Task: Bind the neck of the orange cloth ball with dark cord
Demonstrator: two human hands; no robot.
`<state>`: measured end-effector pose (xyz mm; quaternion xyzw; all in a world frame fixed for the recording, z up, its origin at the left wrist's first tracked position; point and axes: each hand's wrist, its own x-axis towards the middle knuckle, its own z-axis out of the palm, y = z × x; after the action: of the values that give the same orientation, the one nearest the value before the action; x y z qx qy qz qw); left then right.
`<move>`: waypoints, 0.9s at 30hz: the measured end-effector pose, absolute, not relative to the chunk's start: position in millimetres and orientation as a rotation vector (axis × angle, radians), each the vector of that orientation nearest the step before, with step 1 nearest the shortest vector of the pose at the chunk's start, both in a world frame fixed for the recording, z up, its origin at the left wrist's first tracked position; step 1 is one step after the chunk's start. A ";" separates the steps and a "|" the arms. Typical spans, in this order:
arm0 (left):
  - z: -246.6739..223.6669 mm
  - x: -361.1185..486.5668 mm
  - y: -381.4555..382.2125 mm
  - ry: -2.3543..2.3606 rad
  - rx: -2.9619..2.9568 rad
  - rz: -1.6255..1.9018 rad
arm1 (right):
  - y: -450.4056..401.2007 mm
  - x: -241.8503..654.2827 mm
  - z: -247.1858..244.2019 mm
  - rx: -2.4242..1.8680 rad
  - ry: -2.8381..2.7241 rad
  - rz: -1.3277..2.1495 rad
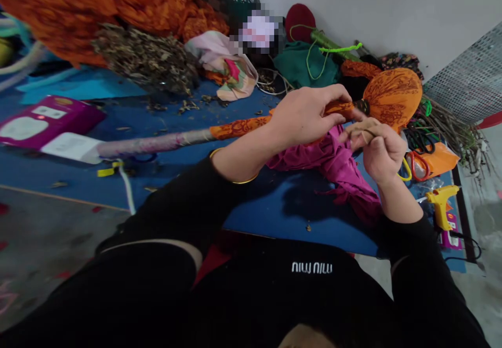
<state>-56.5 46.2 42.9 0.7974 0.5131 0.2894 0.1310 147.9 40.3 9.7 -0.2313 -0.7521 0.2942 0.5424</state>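
My left hand is closed round the neck of a long stick wrapped in patterned orange cloth, just below its rounded orange head. A dark band sits where the head meets the stick. Close by on the right, my right hand pinches a crumpled tan strip near the same neck; whether it is cloth or tape I cannot tell. Bunched magenta cloth hangs under both hands onto the blue table. Toward the left, the stick's bare, greyish part rests by a white block.
A purple box lies at the left. Orange cloth and dried plant matter are heaped behind. On the right are red-handled scissors, a yellow glue gun and a bundle of twigs.
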 end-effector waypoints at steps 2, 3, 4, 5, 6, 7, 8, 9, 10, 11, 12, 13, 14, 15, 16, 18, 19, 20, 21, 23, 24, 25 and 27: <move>39.1 -51.5 45.6 1.577 2.312 0.804 | 40.0 146.2 9.5 -0.566 -1.617 0.865; 37.2 -49.2 45.5 1.617 2.309 0.800 | 38.9 145.1 10.2 -0.599 -1.539 0.907; 35.1 -47.2 45.6 1.648 2.315 0.808 | 37.2 143.9 11.4 -0.638 -1.482 0.924; 32.9 -45.6 45.9 1.666 2.326 0.819 | 34.8 142.7 13.0 -0.676 -1.448 0.928; 30.6 -44.2 46.2 1.675 2.338 0.830 | 31.9 141.6 14.8 -0.704 -1.432 0.925; 28.4 -43.1 46.5 1.680 2.349 0.841 | 28.6 140.6 16.7 -0.726 -1.425 0.918; 26.5 -42.2 46.6 1.682 2.358 0.853 | 24.9 139.7 18.5 -0.746 -1.424 0.910; 25.0 -41.7 46.5 1.683 2.363 0.864 | 21.2 139.0 20.1 -0.762 -1.425 0.904; 24.0 -41.3 46.2 1.687 2.363 0.876 | 17.7 138.5 21.4 -0.768 -1.423 0.895; 23.3 -41.1 45.7 1.692 2.359 0.886 | 14.4 138.1 22.3 -0.767 -1.420 0.886; 22.9 -40.9 45.3 1.697 2.352 0.891 | 11.6 137.7 22.7 -0.759 -1.412 0.874; 22.5 -40.8 45.2 1.701 2.344 0.892 | 9.5 137.4 22.4 -0.748 -1.406 0.863; 21.9 -40.6 45.3 1.704 2.336 0.890 | 8.1 137.0 21.5 -0.737 -1.402 0.853; 21.0 -40.3 46.0 1.707 2.330 0.890 | 7.5 136.5 20.0 -0.726 -1.401 0.844; 19.8 -39.9 47.1 1.709 2.328 0.888 | 7.7 136.0 18.0 -0.719 -1.409 0.837; 17.0 -38.8 50.1 1.716 2.333 0.867 | 10.2 135.2 13.5 -0.716 -1.449 0.827; 15.8 -38.2 51.7 1.723 2.339 0.843 | 12.3 135.1 11.9 -0.711 -1.480 0.819; 15.0 -37.8 53.2 1.728 2.346 0.816 | 14.7 135.5 11.3 -0.701 -1.512 0.804; 14.8 -37.4 54.3 1.733 2.354 0.790 | 17.2 136.6 11.9 -0.686 -1.555 0.781; 15.8 -37.2 55.3 1.745 2.366 0.744 | 22.0 140.9 17.1 -0.646 -1.664 0.691; 16.7 -37.2 55.2 1.753 2.372 0.725 | 24.1 144.1 21.1 -0.638 -1.715 0.630; 17.8 -37.3 54.8 1.760 2.378 0.705 | 26.1 148.0 25.6 -0.644 -1.755 0.565; 19.3 -37.3 53.4 1.763 2.390 0.657 | 30.2 156.5 33.5 -0.690 -1.791 0.458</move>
<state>-37.3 53.4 19.3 0.7849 0.5788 0.2157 0.0500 156.5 30.2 33.5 -0.2919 -0.7572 0.1936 0.5513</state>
